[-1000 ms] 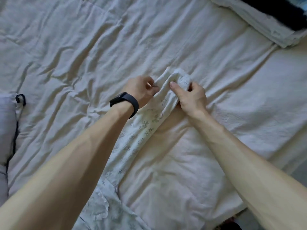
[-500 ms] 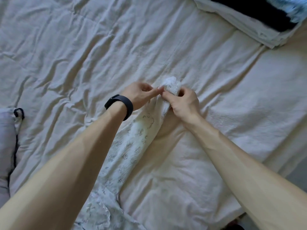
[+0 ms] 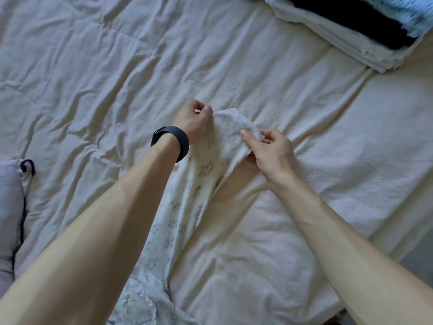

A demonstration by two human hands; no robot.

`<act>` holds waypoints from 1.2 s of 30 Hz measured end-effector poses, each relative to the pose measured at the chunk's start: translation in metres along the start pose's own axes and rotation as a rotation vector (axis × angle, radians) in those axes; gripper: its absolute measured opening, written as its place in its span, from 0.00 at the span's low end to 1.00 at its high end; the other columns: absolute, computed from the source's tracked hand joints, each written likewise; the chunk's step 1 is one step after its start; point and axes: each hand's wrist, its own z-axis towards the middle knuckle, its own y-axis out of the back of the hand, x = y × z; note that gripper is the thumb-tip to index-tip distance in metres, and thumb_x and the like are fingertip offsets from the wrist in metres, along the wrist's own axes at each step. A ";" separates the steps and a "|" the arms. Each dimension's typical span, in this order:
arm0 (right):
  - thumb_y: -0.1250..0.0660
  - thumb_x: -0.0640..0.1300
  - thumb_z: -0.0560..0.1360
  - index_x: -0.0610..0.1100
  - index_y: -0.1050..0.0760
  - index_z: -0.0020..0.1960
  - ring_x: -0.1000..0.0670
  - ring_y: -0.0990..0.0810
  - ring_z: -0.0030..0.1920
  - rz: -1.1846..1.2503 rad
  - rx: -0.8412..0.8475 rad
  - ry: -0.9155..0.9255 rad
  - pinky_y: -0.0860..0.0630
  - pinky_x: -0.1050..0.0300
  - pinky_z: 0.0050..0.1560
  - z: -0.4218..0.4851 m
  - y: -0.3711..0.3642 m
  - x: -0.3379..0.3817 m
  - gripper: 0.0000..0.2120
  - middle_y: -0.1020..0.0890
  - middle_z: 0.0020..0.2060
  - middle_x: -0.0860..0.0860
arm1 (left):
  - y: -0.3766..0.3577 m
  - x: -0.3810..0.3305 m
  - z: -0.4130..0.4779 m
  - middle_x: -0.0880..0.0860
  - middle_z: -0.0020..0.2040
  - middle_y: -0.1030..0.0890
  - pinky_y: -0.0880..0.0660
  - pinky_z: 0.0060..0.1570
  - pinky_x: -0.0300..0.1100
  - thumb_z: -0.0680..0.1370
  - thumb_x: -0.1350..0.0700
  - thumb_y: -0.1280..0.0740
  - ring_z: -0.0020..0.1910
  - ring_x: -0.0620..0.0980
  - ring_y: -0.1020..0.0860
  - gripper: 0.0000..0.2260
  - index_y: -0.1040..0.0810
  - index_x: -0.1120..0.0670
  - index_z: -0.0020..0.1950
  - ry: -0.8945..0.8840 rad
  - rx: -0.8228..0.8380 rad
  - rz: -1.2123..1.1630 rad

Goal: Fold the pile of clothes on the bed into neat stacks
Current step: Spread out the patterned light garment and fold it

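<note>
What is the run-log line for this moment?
stage: printed garment unfolded, stretched over bed sheet | left hand: pinches its far end | right hand: pinches same end | folded stack: far right corner

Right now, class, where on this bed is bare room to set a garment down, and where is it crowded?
Bare sheet lies between the left hand and the grey cushion, and between the right hand and the folded stack. Crowded: that corner and along the printed garment.

A single wide-angle head camera looks forward and down, close over the bed [image 3: 93, 66], its far side toward twelve o'clock.
</note>
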 end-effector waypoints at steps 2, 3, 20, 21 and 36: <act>0.22 0.61 0.69 0.48 0.20 0.58 0.53 0.17 0.54 0.007 0.027 -0.026 0.21 0.49 0.63 -0.001 0.001 -0.001 0.25 0.16 0.52 0.52 | 0.000 -0.005 -0.001 0.49 0.44 0.20 0.21 0.46 0.49 0.79 0.34 0.40 0.47 0.53 0.19 0.21 0.23 0.51 0.50 0.058 0.145 0.060; 0.22 0.62 0.68 0.47 0.19 0.59 0.52 0.16 0.54 -0.030 0.034 -0.041 0.21 0.49 0.62 -0.002 0.001 -0.001 0.26 0.15 0.52 0.52 | 0.000 -0.008 -0.002 0.50 0.43 0.19 0.21 0.45 0.48 0.76 0.29 0.40 0.45 0.53 0.19 0.27 0.21 0.52 0.51 0.083 0.209 0.134; 0.28 0.69 0.68 0.49 0.24 0.48 0.50 0.23 0.42 -0.477 -0.125 0.044 0.30 0.55 0.45 0.002 -0.010 0.002 0.24 0.23 0.37 0.58 | 0.000 -0.004 0.009 0.46 0.40 0.15 0.21 0.36 0.39 0.69 0.46 0.21 0.37 0.44 0.18 0.13 0.21 0.50 0.43 0.025 0.215 -0.130; 0.29 0.69 0.69 0.47 0.23 0.44 0.48 0.23 0.41 -0.539 -0.114 0.050 0.29 0.54 0.44 0.003 -0.009 0.000 0.25 0.22 0.36 0.56 | 0.000 -0.005 0.009 0.48 0.44 0.15 0.19 0.42 0.43 0.70 0.42 0.22 0.42 0.46 0.17 0.14 0.19 0.49 0.45 0.051 0.225 -0.120; 0.24 0.55 0.71 0.46 0.21 0.40 0.49 0.16 0.45 -0.365 -0.018 0.137 0.24 0.55 0.44 0.014 -0.009 0.017 0.14 0.16 0.37 0.54 | 0.021 -0.010 0.002 0.50 0.42 0.14 0.20 0.36 0.39 0.72 0.61 0.23 0.42 0.47 0.15 0.08 0.20 0.55 0.46 0.100 0.290 -0.383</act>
